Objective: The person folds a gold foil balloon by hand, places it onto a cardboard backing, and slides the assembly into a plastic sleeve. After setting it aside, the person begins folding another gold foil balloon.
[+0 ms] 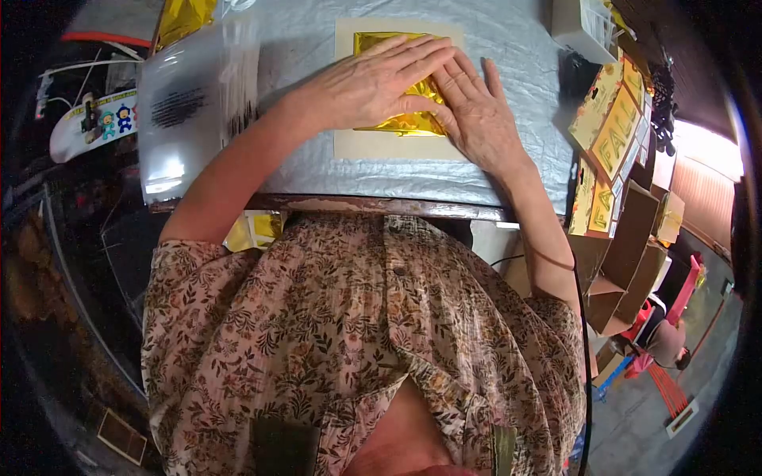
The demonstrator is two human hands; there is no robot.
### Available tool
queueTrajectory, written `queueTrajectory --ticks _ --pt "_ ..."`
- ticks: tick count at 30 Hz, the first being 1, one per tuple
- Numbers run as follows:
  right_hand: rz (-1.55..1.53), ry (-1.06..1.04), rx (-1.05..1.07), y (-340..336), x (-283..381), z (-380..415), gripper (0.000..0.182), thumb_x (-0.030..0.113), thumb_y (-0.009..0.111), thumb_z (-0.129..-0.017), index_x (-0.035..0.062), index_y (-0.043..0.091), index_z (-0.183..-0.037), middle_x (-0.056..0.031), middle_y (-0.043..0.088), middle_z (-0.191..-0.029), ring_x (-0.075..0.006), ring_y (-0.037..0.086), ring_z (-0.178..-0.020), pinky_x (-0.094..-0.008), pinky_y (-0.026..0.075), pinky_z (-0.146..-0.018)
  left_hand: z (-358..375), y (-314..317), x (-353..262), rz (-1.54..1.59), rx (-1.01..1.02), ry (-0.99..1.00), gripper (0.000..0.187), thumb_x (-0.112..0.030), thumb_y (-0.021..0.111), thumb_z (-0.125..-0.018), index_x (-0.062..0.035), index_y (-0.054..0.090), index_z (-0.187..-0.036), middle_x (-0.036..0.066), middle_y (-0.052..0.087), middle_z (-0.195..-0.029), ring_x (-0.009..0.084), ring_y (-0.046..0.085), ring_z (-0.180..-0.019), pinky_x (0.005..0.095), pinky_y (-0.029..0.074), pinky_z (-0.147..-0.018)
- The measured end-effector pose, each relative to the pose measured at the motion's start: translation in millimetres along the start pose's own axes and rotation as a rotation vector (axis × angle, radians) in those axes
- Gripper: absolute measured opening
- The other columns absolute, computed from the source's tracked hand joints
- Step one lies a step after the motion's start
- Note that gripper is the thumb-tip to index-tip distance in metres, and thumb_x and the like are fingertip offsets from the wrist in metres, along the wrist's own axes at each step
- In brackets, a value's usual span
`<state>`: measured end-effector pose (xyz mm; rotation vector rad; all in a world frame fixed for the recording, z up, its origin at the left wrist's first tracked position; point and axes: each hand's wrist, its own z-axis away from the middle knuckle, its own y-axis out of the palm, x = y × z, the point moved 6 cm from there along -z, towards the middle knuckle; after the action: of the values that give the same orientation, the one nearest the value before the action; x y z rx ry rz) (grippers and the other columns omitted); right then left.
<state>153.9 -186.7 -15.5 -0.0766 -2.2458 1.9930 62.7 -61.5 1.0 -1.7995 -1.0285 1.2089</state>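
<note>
A sheet of shiny gold foil [409, 124] lies on a larger cream-coloured sheet [349, 147] on the table. My left hand [369, 89] rests flat across the foil, its fingers stretched towards the right. From the right side, my right hand [480, 119] lies with fingers extended over the foil's right edge and the cream sheet. The fingertips of my left hand meet or overlap the fingers of my right. Much of the foil's middle and right edge is hidden under both hands, and the visible part looks creased.
Silvery plastic covering [294, 163] spreads over the table, whose front edge [381, 206] is against my body. A clear plastic sheet [178, 159] lies left. Gold foil [181, 24] shows at upper left. A white box [581, 28], "FALL" cards [617, 139] and cardboard boxes [631, 238] stand right.
</note>
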Motion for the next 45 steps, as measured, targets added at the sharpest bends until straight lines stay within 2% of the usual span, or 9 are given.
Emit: queueTrajectory --ticks 16,22,24,29,33,35,36,39,45 --pt "-0.361 -0.048 -0.042 -18 -8 -3 0.06 0.031 0.058 -0.103 0.009 0.04 -0.156 -0.0129 0.036 -0.164 -0.0308 0.029 -0.153 -0.0537 0.013 -0.126 0 -1 -1 -0.094 0.088 -0.07 0.082 -0.047 0.055 -0.101 0.0004 0.024 -0.16 0.019 0.028 -0.166 0.0322 0.027 -0.153 0.0421 0.022 -0.127" --pt "-0.321 0.461 -0.749 -107 -132 6 0.023 0.016 0.069 -0.092 0.0009 0.075 -0.107 -0.0148 0.077 -0.101 -0.0296 0.076 -0.09 -0.0368 0.058 -0.082 1 4 0 -0.113 0.129 -0.051 0.074 -0.045 0.056 -0.101 -0.0078 0.031 -0.159 0.016 0.026 -0.167 0.033 0.025 -0.154 0.0447 0.021 -0.127" --pt "0.268 0.502 -0.719 -149 -173 -4 0.021 0.013 0.07 -0.091 0.0006 0.073 -0.108 -0.0141 0.078 -0.1 -0.0239 0.075 -0.087 -0.0345 0.056 -0.077 2 5 0 -0.104 0.126 -0.05 0.072 -0.045 0.056 -0.101 -0.0089 0.032 -0.159 0.015 0.026 -0.167 0.0327 0.025 -0.154 0.0453 0.021 -0.127" --pt "0.221 0.954 -0.429 -115 -264 -26 0.047 0.023 0.078 -0.078 0.0036 0.063 -0.118 -0.0244 0.073 -0.093 -0.0425 0.072 -0.088 -0.0516 0.056 -0.075 2 7 3 -0.11 0.119 -0.069 0.069 -0.045 0.055 -0.102 -0.0092 0.036 -0.158 0.015 0.027 -0.167 0.0323 0.026 -0.154 0.0459 0.022 -0.127" --pt "0.174 0.817 -0.375 -121 -244 -42 0.043 0.018 0.081 -0.076 0.001 0.063 -0.112 -0.0237 0.073 -0.089 -0.0422 0.072 -0.086 -0.0499 0.057 -0.073 5 11 4 -0.103 0.106 -0.06 0.069 -0.047 0.054 -0.102 -0.0088 0.038 -0.157 0.015 0.028 -0.166 0.032 0.025 -0.154 0.0458 0.023 -0.126" --pt "-0.541 0.542 -0.316 -121 -257 -43 0.03 0.018 0.079 -0.076 -0.0003 0.069 -0.097 -0.0249 0.073 -0.088 -0.0423 0.072 -0.085 -0.0483 0.058 -0.073 4 8 3 -0.143 0.094 -0.029 0.068 -0.049 0.051 -0.103 -0.0088 0.038 -0.157 0.015 0.028 -0.166 0.0319 0.025 -0.154 0.0454 0.022 -0.126" --pt "0.119 0.715 -0.33 -122 -243 -49 0.024 0.018 0.078 -0.076 0.0 0.071 -0.091 -0.0247 0.073 -0.087 -0.0423 0.072 -0.085 -0.048 0.058 -0.073 6 11 4 -0.14 0.108 -0.04 0.068 -0.049 0.051 -0.103 -0.0088 0.038 -0.157 0.015 0.028 -0.166 0.0319 0.025 -0.154 0.0454 0.022 -0.126" --pt "0.023 0.718 -0.54 -138 -234 -44 0.019 0.017 0.075 -0.076 0.0004 0.074 -0.085 -0.0285 0.071 -0.084 -0.0454 0.07 -0.081 -0.0455 0.058 -0.072 6 14 6 -0.169 0.082 -0.031 0.068 -0.052 0.044 -0.105 -0.0094 0.037 -0.157 0.014 0.028 -0.166 0.031 0.025 -0.154 0.044 0.02 -0.128" --pt "-0.707 0.64 -0.65 -163 -117 10 0.013 0.014 0.068 -0.095 0.0015 0.073 -0.097 -0.011 0.075 -0.087 -0.0199 0.069 -0.07 -0.0348 0.054 -0.065 8 14 6 -0.179 0.043 -0.009 0.065 -0.051 0.042 -0.106 -0.0095 0.039 -0.157 0.015 0.03 -0.165 0.0321 0.027 -0.153 0.0445 0.021 -0.128"
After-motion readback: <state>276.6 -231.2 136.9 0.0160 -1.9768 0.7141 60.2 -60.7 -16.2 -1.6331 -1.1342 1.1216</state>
